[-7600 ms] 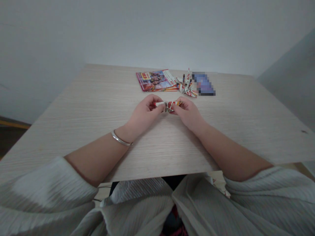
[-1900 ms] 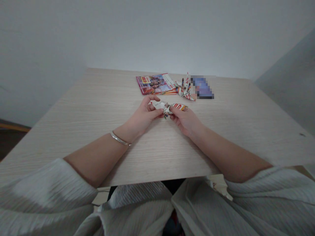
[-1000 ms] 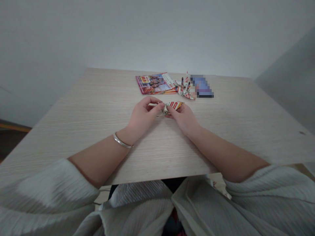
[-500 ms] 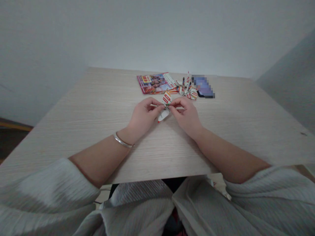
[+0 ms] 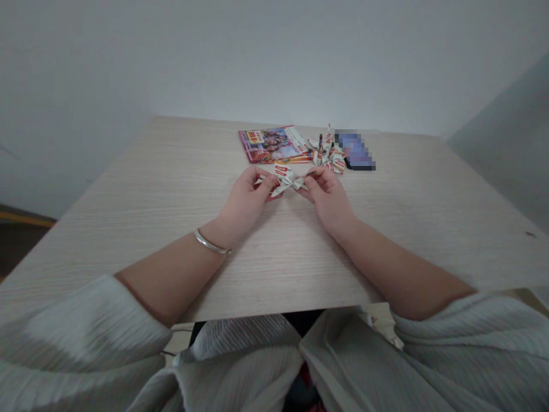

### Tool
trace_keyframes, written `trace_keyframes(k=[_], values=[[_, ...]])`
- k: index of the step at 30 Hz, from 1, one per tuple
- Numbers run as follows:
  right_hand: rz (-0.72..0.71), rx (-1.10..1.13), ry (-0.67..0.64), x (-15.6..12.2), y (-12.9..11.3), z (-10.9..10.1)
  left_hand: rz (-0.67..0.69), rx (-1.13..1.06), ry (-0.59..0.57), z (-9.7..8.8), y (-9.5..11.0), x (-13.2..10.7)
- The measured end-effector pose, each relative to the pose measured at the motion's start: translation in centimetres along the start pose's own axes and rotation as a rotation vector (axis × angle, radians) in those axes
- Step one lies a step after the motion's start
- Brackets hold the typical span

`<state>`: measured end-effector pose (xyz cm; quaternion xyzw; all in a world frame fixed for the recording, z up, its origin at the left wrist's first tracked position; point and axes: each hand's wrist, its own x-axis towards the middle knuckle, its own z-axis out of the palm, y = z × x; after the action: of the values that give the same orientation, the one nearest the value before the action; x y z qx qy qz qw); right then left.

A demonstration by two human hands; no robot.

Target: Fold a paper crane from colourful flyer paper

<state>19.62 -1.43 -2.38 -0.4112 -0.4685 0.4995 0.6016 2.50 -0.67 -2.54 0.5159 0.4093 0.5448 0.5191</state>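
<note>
A folded piece of printed paper [image 5: 285,178], white with red lettering and twisted in its middle, is held between my two hands just above the table. The fingers and thumb of my left hand [image 5: 253,191] pinch its left part. On the other side, my right hand [image 5: 326,191] grips the right end between thumb and fingers. My fingers partly cover both ends of the paper. Just beyond my right hand lies a cluster of folded paper pieces [image 5: 328,155] in the same print.
Behind my hands lies a small stack of colourful leaflets [image 5: 274,144], touching the folded cluster. A phone [image 5: 355,150], blurred out, rests to the cluster's right. The pale wooden table [image 5: 150,189] meets a wall [image 5: 274,63] at the back.
The paper has turned from a slanting upright position to lying crosswise between my hands. My hands have moved slightly apart, and my fingers have shifted from its middle towards its ends.
</note>
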Motion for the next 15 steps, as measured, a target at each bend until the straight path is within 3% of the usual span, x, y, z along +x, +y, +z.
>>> trace_keyframes(k=[3, 9, 12, 15], values=[[0.011, 0.014, 0.002, -0.1, 0.1, 0.1, 0.067, 0.117, -0.010, -0.1, 0.1, 0.0], [0.001, -0.205, -0.079, -0.4, 0.2, 0.1, 0.272, 0.363, -0.015, -0.2, 1.1, -0.3], [0.010, -0.193, -0.057, -0.2, 0.2, 0.0, 0.250, 0.335, -0.005, -0.2, 1.0, -0.2], [0.047, -0.123, -0.021, 0.2, 0.4, -0.1, 0.135, 0.222, 0.012, -0.2, 0.6, 0.0]])
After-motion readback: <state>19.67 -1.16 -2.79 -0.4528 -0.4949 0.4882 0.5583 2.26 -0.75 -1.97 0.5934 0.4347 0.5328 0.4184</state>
